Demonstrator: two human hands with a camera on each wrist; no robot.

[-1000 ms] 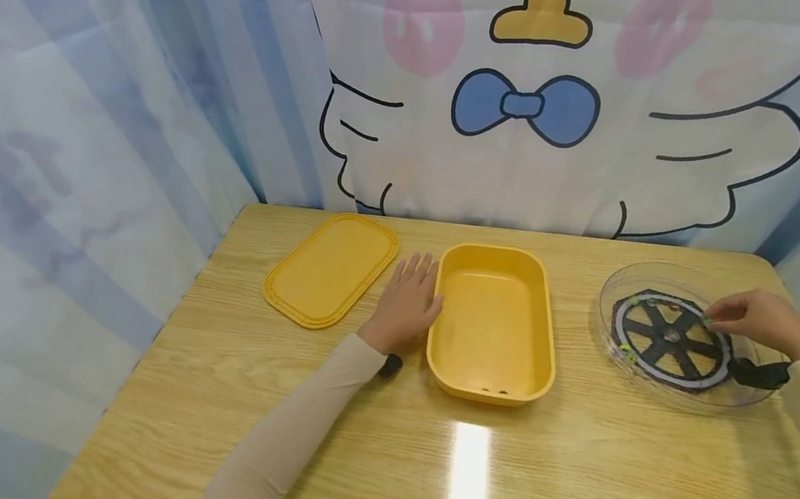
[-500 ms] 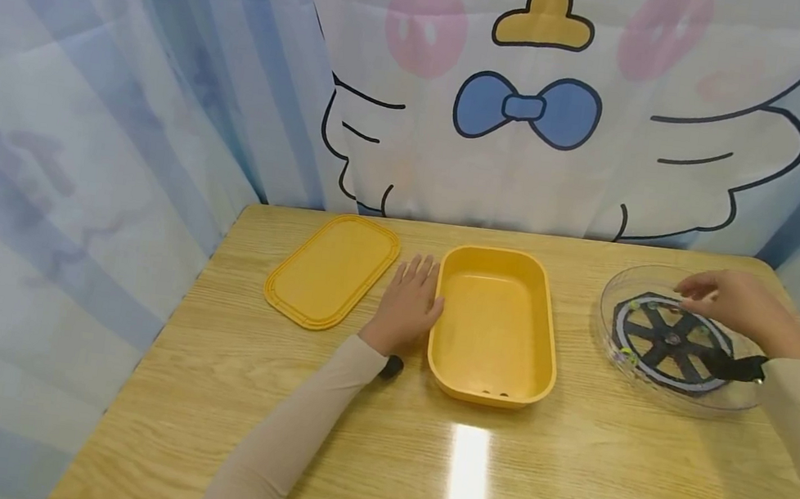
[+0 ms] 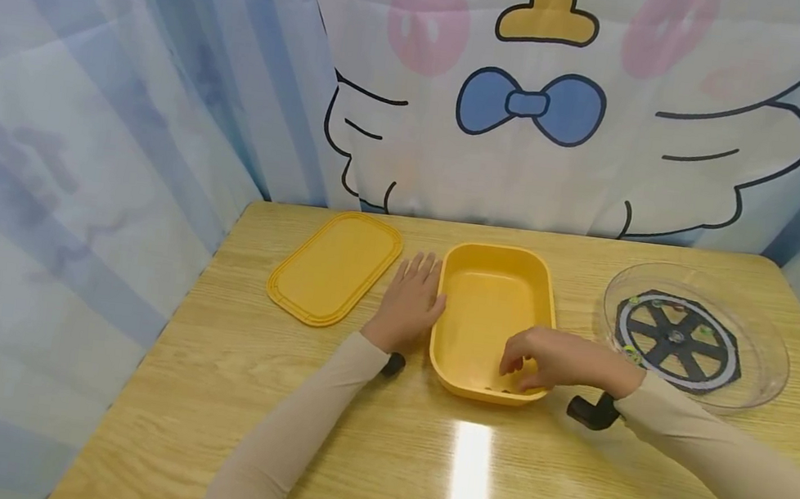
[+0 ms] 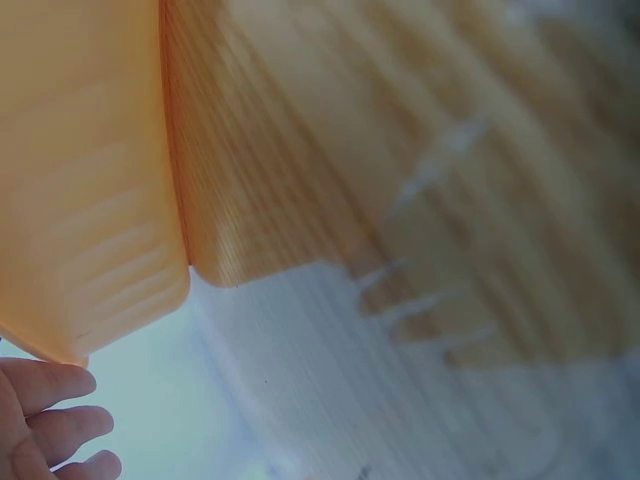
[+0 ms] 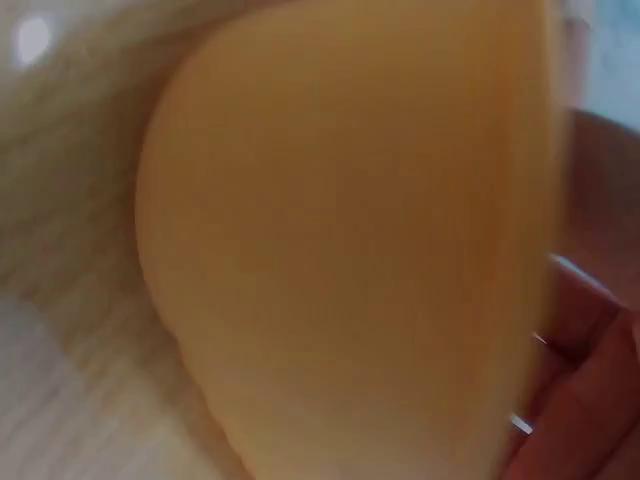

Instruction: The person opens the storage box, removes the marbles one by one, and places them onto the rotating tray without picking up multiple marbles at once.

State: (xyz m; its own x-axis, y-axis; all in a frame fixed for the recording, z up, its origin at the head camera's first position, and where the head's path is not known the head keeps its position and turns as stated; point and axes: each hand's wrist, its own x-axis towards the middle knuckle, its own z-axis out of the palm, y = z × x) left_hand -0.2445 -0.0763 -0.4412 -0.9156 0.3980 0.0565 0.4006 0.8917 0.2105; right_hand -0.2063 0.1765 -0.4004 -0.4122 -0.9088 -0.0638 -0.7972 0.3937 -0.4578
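In the head view my left hand (image 3: 409,300) lies with straight fingers along the left rim of a yellow bin (image 3: 473,324), its thumb at the edge. My right hand (image 3: 565,360) reaches over the bin's right rim, fingers bent downward and a gap between thumb and fingers. Nothing shows in that gap. Small dark pieces (image 3: 489,389), too small to identify, lie on the bin's floor near the thumb. A clear round dish (image 3: 764,369) holds a black spoked wheel shape (image 3: 690,367) with a pale ring. Several tiny greenish pieces (image 3: 631,354) sit around that ring.
A yellow lid (image 3: 334,271) lies flat on the wooden table (image 3: 361,459) left of the bin. A printed curtain (image 3: 512,180) hangs behind the table's far edge. The right wrist view is blurred and mostly filled by the bin's outer wall (image 5: 350,240).
My right hand has left the clear dish and swung left to the yellow bin. A small greenish piece now shows on the ring where its fingers were. My left hand stays put.
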